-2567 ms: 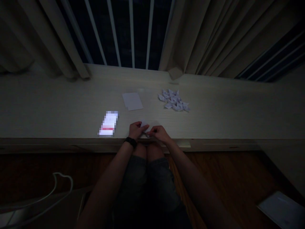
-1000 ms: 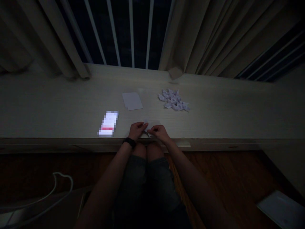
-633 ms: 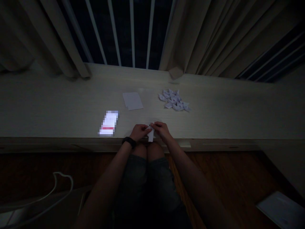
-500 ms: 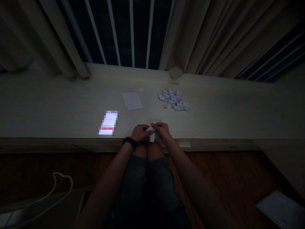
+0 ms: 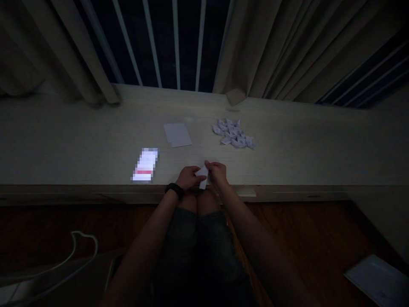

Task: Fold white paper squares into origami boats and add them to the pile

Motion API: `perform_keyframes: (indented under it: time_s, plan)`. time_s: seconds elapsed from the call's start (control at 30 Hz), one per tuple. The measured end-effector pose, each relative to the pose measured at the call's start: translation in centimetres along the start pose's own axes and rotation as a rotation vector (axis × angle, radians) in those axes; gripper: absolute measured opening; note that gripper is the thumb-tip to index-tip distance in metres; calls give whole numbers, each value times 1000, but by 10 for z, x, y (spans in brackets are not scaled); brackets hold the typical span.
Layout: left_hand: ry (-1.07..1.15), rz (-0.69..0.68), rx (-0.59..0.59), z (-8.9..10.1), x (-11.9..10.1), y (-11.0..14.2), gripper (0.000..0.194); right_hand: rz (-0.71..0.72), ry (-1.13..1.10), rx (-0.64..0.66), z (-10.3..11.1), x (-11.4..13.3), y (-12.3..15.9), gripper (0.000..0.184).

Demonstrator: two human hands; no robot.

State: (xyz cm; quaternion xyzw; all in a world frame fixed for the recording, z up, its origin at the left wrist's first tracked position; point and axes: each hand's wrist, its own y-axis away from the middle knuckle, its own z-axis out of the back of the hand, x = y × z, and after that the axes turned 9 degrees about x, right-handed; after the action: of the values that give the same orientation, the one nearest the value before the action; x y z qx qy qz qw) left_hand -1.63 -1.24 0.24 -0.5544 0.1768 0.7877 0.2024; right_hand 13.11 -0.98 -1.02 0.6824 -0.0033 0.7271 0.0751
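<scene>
Both hands are closed on the same small piece of folded white paper (image 5: 203, 177), which sits between them at the near edge of the table (image 5: 297, 149), its lower end reaching past that edge above the person's 2 knees. The left hand (image 5: 189, 177) grips it from the side, with the thumb laid across the paper and the other fingers curled; the right hand (image 5: 217, 172) pinches the upper tip between thumb and forefinger. How many layers the fold has is too small to tell. A black band (image 5: 175, 190) circles the left wrist. Just beyond the hands, to the left, a phone (image 5: 145, 165) lies flat with its screen lit, the display pixelated apart from 1 red strip. Farther back is a flat white paper stack (image 5: 177, 134), stepped at 1 corner, and to the right of it, well apart, a tight cluster of small folded paper boats (image 5: 234, 134), touching and overlapping so that they are hard to count. Behind the table, beige curtains (image 5: 268, 47) flank a dark window (image 5: 162, 42) with pale bars. Below, a white cable (image 5: 76, 233) loops at the left, and a pale flat object (image 5: 380, 279) shows at the lower right.
</scene>
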Motion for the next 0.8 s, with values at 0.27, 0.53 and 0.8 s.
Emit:
perform_keyframes:
  time_s: [0.27, 0.53, 0.8]
  plan:
    - [223, 12, -309, -4, 10, -7, 31, 45, 110, 240, 12, 4, 17, 40]
    - [381, 66, -333, 8, 6, 0, 36, 94, 283, 408, 11, 1, 15, 25]
    - [660, 45, -349, 8, 9, -1, 32, 95, 191, 306, 13, -1, 17, 26]
